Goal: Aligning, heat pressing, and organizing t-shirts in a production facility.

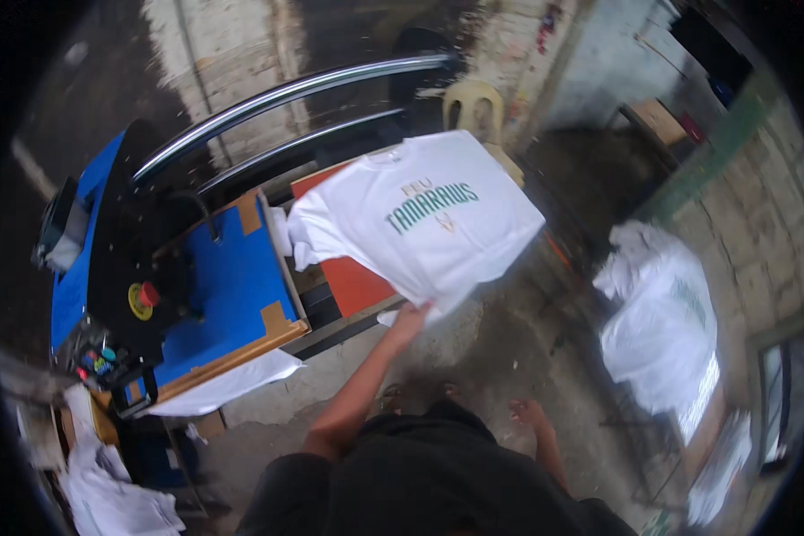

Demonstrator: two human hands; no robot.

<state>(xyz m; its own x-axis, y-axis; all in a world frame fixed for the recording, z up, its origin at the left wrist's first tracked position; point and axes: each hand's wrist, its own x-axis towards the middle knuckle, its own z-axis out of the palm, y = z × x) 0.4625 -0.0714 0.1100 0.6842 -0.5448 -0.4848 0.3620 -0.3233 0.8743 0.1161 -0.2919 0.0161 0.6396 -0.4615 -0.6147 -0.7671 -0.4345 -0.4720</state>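
While I stand at the press with its blue plate on my left, my left hand is pinched shut on the lower hem of a white shirt with green lettering. That shirt lies spread, partly over the red pad and partly hanging off its near edge. My right hand hangs low by my side, well apart from the shirt, fingers loose and holding nothing. Farther right sits a heap of white shirts.
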